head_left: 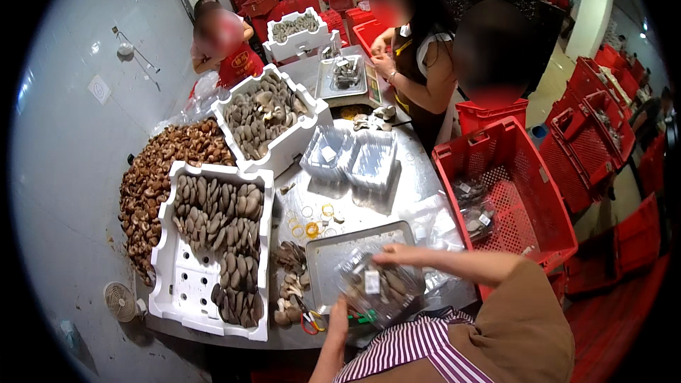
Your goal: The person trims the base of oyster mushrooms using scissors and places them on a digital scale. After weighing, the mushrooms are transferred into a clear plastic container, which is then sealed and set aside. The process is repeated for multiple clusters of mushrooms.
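Note:
I hold a clear plastic pack of grey oyster mushrooms [389,291] with a white label, over a metal tray [323,255]. My left hand [339,315] grips its lower left, and my right hand [390,255] its upper right. Scissors with coloured handles [312,323] lie left of the tray among loose mushrooms [291,284]. A white foam crate of oyster mushrooms [163,269] stands at the left. Several rubber bands [312,229] lie beyond the tray, and stacked clear containers [369,156] stand farther back.
A red crate [518,206] with packs stands right of the steel table [425,177]; plastic sheets [443,276] lie near it. More foam crates [234,113] and a brown mushroom heap [156,163] fill the back left. Two co-workers [418,71] [227,64] stand beyond; a scale [340,99] is between them.

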Tool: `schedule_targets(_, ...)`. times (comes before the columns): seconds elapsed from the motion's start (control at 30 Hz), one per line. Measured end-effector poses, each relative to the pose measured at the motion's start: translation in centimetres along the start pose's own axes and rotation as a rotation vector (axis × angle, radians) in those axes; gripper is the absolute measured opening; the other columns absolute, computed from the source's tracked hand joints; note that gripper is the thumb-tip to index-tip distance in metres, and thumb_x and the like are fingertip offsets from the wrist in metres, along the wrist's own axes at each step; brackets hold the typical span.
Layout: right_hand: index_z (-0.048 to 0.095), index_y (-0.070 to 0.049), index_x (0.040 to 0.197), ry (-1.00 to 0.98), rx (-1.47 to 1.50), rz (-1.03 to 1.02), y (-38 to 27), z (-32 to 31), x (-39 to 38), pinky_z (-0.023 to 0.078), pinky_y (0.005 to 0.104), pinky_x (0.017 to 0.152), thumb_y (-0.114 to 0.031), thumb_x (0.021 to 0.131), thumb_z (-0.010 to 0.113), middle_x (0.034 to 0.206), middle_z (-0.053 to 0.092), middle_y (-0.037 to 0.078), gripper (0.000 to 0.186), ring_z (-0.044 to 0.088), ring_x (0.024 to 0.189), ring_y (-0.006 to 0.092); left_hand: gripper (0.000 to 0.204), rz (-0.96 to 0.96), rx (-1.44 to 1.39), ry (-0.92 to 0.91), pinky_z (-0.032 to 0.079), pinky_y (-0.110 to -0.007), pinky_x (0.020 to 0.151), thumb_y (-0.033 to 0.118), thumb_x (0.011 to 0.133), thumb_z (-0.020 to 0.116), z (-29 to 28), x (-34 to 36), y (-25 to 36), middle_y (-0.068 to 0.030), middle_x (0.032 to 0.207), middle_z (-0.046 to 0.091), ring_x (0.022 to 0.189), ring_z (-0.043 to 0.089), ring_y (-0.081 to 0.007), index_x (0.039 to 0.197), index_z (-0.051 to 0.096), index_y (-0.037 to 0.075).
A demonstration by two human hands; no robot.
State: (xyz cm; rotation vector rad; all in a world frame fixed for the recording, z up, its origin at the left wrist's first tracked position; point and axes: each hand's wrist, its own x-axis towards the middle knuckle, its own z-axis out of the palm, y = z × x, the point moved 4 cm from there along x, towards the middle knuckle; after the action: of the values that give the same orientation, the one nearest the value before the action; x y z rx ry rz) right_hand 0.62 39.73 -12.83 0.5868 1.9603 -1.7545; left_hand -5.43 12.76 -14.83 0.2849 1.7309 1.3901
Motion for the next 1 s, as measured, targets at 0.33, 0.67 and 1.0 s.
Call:
schedule_targets(0.33,0.033,-0.006,0.149,0.288,0.783,-0.194,4.0,1.5,-12.4,0.033,0.0372,0.112,-0.042,0.079,0.077,0.147,0.043,0.013,0.091,0.042,0.134,0.0245,0.043,0.092,-0.174,-0.263,0.048,-0.029,0.089,0.02,0.1,0.051,6.4,-2.1,4.2,-0.0116,0.125,0.058,0.11,0.058,-0.0176,0.138,0.047,0.0)
schedule_targets(0.67,0.061,-0.004,0.105,1.26,0.784,-0.448,3.6,-30.0,-1.2,0.05,0.0353,0.077,-0.038,0.082,0.077,0.095,0.065,0.007,0.044,0.061,0.083,0.019,0.043,0.086,-0.228,-0.047,0.052,-0.031,0.089,0.005,0.096,0.056,4.2,-0.9,6.9,-0.0148,0.125,0.059,0.101,0.065,-0.0195,0.138,0.046,0.001)
schedule_targets(1.0,0.063,0.003,0.124,0.99,0.625,-0.036,13.5,-45.3,17.0,0.047,0.0338,0.091,-0.049,0.084,0.071,0.119,0.065,0.014,0.066,0.061,0.105,0.0212,0.035,0.072,-0.347,0.25,0.05,-0.022,0.083,0.013,0.096,0.062,-0.7,-1.3,1.7,-0.0055,0.108,0.064,0.094,0.062,-0.0083,0.129,0.056,0.002)
